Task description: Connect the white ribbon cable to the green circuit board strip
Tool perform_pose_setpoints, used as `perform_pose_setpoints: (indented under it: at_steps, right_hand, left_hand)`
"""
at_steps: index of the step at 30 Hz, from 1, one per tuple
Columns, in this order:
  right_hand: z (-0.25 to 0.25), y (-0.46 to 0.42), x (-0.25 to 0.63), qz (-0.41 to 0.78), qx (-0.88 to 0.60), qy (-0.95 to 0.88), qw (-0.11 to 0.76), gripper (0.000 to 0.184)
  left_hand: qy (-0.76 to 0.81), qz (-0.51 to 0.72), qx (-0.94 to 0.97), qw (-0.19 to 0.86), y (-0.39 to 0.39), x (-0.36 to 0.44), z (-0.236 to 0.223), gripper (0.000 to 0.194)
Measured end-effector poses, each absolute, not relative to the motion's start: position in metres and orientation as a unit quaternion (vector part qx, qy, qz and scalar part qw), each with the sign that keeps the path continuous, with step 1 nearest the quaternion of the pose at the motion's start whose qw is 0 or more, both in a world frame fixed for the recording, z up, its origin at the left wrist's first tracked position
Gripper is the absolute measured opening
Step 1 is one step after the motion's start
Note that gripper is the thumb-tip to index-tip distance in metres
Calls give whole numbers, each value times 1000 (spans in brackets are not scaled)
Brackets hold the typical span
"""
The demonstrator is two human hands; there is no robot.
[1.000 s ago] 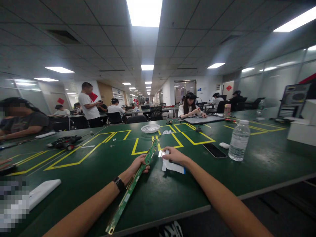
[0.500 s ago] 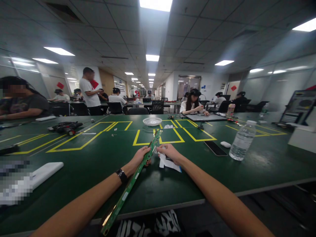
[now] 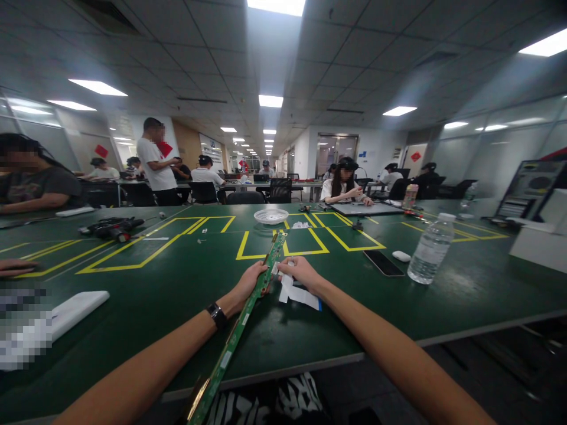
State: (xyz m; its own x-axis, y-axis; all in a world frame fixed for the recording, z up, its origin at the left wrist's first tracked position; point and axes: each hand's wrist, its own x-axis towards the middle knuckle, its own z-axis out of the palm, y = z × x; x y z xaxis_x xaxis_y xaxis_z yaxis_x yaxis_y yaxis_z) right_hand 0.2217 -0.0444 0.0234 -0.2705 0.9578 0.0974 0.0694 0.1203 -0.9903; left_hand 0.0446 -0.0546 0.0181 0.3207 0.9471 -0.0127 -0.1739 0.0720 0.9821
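A long, narrow green circuit board slants from below the table edge up toward the middle of the table. My left hand is wrapped round it near its far end, with a dark band on the wrist. Just right of the board, my right hand pinches a white flat ribbon cable close to its end. That end meets the board's side; whether it sits in a connector is too small to tell. The rest of the cable hangs folded below my fingers and has a blue tip.
A white round dish stands ahead. To the right are a black phone, a white case and a water bottle. Black tools and a white box lie left. A person's hand rests at the left edge.
My right hand and the cable's end have come closer to the board. Another person's hand has appeared on the table at the far left. The view has shifted slightly.
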Motion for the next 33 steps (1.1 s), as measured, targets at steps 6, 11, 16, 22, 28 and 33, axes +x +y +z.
perform_pose_setpoints:
  at_steps: [6,11,16,22,28,33]
  right_hand:
    - [27,-49,219,515,-428,-601,436,22]
    - [25,-47,220,527,-424,-591,439,20]
    - [23,-44,221,527,-415,-598,438,22]
    - [24,-45,221,515,-423,-605,436,20]
    - [26,-47,220,521,-424,-599,437,18]
    - [27,-49,219,520,-422,-598,440,17]
  left_hand:
    - [369,454,514,627,-54,44,15,18]
    - [365,457,515,626,-56,44,16,18]
    - [367,461,512,625,-57,45,18,14]
    - [355,468,513,626,-54,46,13,17]
    - [349,471,516,625,-54,46,11,18]
    - [354,473,520,617,-54,46,12,16]
